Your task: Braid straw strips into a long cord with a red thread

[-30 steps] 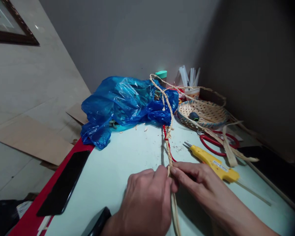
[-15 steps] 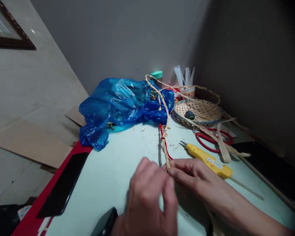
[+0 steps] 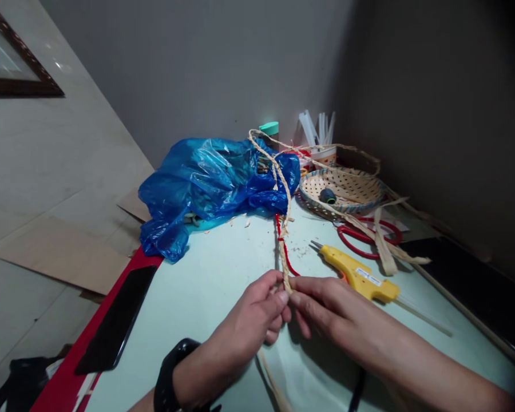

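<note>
A pale braided cord runs from the blue bag down to my fingers, with a red yarn tied around it and trailing to the right. My left hand, with a dark band at the wrist, pinches the lower end of the braid. From the right, my right hand grips the same spot between thumb and forefinger, so the fingertips nearly meet. Below the hands a loose pale strand hangs toward the table's near side. The braid's very end is hidden by my fingers.
A yellow glue gun and red-handled scissors lie to the right, near a woven basket holding a dark spool. The blue plastic bag stands at the back. A black phone-like slab rests at left.
My left hand has come up from a blurred position nearer the camera and now pinches the braid beside my right hand. The right hand keeps its hold. The view has shifted slightly.
</note>
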{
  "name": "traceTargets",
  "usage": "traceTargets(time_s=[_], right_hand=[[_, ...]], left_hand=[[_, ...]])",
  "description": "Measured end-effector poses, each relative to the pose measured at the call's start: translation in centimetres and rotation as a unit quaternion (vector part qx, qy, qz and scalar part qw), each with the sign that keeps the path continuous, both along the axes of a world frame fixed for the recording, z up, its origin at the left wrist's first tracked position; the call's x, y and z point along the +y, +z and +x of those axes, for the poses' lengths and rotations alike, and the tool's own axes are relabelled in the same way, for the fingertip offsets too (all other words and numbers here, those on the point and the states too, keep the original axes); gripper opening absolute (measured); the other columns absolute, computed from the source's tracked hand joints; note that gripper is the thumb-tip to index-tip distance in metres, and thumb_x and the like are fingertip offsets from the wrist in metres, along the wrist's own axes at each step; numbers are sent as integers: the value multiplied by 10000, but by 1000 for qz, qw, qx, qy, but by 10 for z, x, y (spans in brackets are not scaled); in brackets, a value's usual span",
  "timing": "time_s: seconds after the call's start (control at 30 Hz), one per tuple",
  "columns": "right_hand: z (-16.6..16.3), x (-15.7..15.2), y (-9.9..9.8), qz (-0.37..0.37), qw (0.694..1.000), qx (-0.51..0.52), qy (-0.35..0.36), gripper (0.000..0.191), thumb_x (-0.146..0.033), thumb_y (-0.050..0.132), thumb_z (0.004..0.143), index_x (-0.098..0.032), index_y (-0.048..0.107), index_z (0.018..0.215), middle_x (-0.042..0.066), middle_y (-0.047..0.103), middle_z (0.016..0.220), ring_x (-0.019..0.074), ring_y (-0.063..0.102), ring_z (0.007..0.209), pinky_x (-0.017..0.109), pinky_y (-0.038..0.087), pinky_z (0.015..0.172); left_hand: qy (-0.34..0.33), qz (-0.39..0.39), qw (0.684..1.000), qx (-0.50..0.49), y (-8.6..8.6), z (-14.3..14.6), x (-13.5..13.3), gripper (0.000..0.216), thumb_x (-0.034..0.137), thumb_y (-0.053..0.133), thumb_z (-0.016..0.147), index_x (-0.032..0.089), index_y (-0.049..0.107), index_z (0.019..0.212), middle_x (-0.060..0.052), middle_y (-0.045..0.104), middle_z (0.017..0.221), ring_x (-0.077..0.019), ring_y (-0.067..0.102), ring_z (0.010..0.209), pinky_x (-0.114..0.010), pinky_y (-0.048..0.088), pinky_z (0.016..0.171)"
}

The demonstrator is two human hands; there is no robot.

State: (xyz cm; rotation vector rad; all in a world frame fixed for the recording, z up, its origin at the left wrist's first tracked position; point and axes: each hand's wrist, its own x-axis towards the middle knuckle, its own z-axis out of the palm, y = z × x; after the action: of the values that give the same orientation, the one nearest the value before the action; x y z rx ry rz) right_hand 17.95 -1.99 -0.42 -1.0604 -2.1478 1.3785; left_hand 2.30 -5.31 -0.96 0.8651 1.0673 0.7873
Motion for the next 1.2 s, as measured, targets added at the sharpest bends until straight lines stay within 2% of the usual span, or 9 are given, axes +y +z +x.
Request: traceTargets(time_s=[0.13,0.23,0.4,0.63,0.77,0.9,1.07,1.13,1.2], right_hand=[[1,-3,-2,107,988,-109,-9,344,-296,335,953,-189,566,721,28,610,646,165,534,613,285,359,579],[1,-3,-5,173,973,-152,-14,349,-293,314,951,-192,575,742,37,608,630,155,502,532,283,315,527],[5,-2,-10,229,955,-188,-29,369,-315,318,953,-191,608,761,53,616,613,148,466,474,283,265,484],[4,-3,3,204,957,-207,-1,345,-307,355,940,-197,609,735,46,612,624,144,485,511,278,277,499],[4,-4,1,187,958,-217,7,360,-320,311,947,-207,570,724,19,588,605,123,428,477,270,279,488],[7,-7,0,194,957,-217,1,364,-323,292,950,-210,568,742,39,610,654,158,520,561,278,331,531],[12,-6,13,192,952,-237,-10,353,-332,324,945,-203,602,769,58,623,693,175,564,620,273,356,553],[17,1,20,180,957,-228,2,383,-376,328,948,-207,597,734,42,617,670,161,550,602,259,352,545],[28,15,26,181,960,-212,-18,422,-432,300,952,-218,593,737,22,603,636,147,526,567,252,342,535]], left_hand=[[9,-13,1000,12,2,1,-1,157,315,501,863,181,463,935,50,434,652,-37,245,480,-227,118,461],[10,3,1000,6,3,0,-2,135,302,490,868,171,480,899,40,449,658,-34,246,479,-226,115,455],[41,20,999,-3,3,0,-2,134,279,525,861,148,500,855,51,417,623,-28,228,476,-218,108,447],[71,29,997,-17,2,1,0,134,248,546,853,135,501,799,45,427,625,-21,216,472,-215,95,437],[75,42,996,-5,1,1,-1,153,258,580,836,132,508,785,43,429,618,-22,230,477,-218,108,439],[83,28,996,-5,-1,1,0,138,242,580,829,128,515,786,39,440,608,-19,224,464,-221,97,435],[65,5,997,-43,-4,-2,2,114,203,580,815,121,507,783,39,432,600,-11,211,453,-219,82,432],[64,4,997,-53,-3,-3,1,123,208,592,814,117,510,794,38,434,607,-8,214,454,-214,84,432],[68,4,996,-57,-3,-4,1,135,217,602,816,118,510,803,39,437,610,-5,213,452,-208,84,430]])
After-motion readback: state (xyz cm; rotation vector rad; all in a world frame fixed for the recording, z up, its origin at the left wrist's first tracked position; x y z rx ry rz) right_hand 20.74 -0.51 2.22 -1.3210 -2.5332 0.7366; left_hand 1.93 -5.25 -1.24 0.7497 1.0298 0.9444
